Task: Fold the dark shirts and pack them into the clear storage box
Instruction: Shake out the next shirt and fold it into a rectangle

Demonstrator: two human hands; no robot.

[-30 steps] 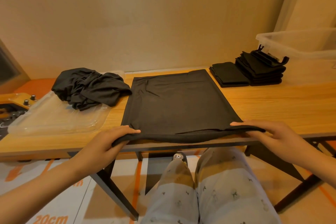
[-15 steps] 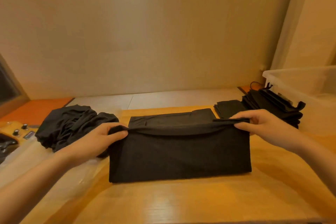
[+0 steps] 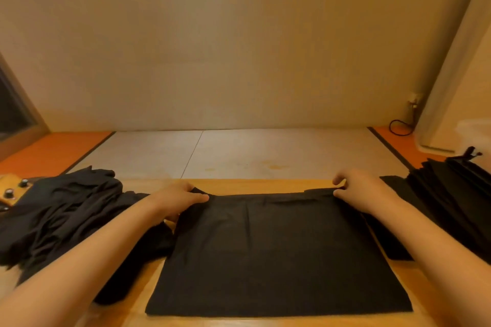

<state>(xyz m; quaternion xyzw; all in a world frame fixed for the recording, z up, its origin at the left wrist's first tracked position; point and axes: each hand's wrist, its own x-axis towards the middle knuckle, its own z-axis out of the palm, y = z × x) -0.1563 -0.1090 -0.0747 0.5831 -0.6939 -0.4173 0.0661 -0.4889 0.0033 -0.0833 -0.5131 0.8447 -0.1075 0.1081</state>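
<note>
The left hand (image 3: 180, 200) and right hand (image 3: 362, 191) are pinching the far corners of the half-folded black fabric shirt (image 3: 276, 255), risking skewed layers if released unevenly.

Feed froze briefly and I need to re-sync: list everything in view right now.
shirt: one, black, folded flat, table centre.
heap: one pile of unfolded shirts, black, table left; number unclear.
stack: one pile of folded shirts, black, table right; number unclear.
low stack: one, black, left of the stack, partly behind the right forearm.
table: one, light wood, under it all.
knob box: one, yellow, far left.
cable: one, black, floor near right wall.
left hand: pinches shirt's far left corner.
right hand: pinches shirt's far right corner.
</note>
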